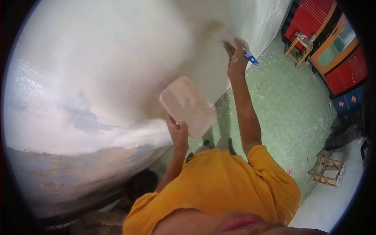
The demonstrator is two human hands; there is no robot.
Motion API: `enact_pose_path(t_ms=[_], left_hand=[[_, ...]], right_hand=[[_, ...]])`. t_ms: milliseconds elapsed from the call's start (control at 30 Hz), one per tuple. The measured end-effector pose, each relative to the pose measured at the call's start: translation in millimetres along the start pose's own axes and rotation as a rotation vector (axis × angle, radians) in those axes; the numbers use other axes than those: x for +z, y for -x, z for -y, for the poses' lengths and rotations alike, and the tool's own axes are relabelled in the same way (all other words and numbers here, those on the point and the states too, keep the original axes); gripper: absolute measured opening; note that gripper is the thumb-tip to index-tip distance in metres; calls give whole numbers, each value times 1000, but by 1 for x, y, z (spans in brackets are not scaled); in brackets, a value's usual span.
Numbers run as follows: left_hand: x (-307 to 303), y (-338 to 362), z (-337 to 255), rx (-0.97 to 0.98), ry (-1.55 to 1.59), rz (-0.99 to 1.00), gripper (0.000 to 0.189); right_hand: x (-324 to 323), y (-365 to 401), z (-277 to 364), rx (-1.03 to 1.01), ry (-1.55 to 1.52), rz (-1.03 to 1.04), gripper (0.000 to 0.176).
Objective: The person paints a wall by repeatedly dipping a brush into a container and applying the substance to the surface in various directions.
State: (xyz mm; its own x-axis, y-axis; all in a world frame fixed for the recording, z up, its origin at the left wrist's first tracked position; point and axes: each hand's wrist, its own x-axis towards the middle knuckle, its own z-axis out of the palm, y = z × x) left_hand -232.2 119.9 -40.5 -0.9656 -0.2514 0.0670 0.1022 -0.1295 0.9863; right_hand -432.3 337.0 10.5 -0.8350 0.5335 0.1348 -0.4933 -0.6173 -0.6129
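My left hand [178,133] grips the near left edge of a shallow pinkish plastic tub [197,115], thumb over its rim. A pale smear shows inside the tub. Higher up and to the right, my right hand [237,58] is raised close to the white wall [117,43], closed around a tool with a blue handle [252,59]. The handle's holed end sticks out on the right of my palm. The tool's working end is hidden and blurred by my fingers. White specks mark the back of this hand.
Green floor [278,102] dotted with white specks runs along the wall's foot. A wooden stool [299,49] stands by a red cabinet [354,66] with glass at upper right. Another wooden stool [328,171] lies at lower right. Grey and brown patches [78,168] mark the lower wall.
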Motion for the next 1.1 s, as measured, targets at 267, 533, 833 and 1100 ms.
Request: enact_pose_path(t_ms=[267, 533, 833, 1100], left_hand=[[6, 3, 14, 13, 62, -21, 72], [23, 11, 11, -29, 51, -21, 68], [37, 26, 19, 1, 84, -141, 65], [57, 34, 28, -19, -18, -238, 65]], right_hand=[[-112, -4, -104, 145, 277, -83, 17], [19, -59, -1, -234, 317, 143, 23], [-24, -65, -46, -248, 256, 126, 19], [-122, -11, -103, 215, 443, -26, 22]])
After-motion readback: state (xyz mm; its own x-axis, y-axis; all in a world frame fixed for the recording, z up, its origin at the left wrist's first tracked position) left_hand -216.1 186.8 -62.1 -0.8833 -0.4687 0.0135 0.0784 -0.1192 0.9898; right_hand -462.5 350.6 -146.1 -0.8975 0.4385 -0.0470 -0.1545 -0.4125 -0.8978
